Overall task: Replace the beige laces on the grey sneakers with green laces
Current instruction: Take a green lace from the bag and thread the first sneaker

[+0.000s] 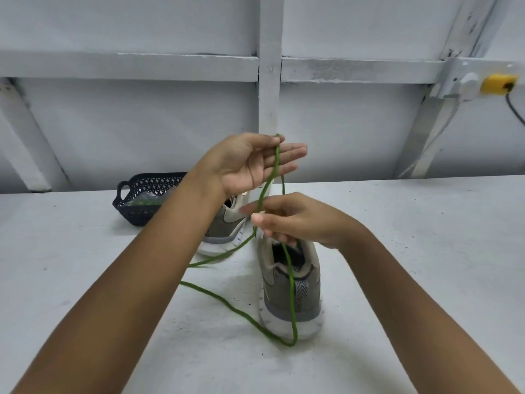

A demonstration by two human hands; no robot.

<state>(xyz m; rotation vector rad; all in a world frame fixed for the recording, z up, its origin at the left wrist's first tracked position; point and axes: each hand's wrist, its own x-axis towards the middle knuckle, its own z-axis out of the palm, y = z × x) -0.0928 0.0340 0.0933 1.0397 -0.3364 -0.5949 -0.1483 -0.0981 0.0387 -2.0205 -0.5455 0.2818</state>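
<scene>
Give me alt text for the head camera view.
The left hand holds up a green lace while the right hand pinches it lower, above a grey sneaker on a white table. A second sneaker and a dark basket sit behind.

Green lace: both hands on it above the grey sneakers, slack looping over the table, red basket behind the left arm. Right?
One error: the basket is dark blue, not red, as the head view shows. The rest holds: left hand and right hand are both on the green lace above the grey sneakers, with slack looping over the table.
</scene>
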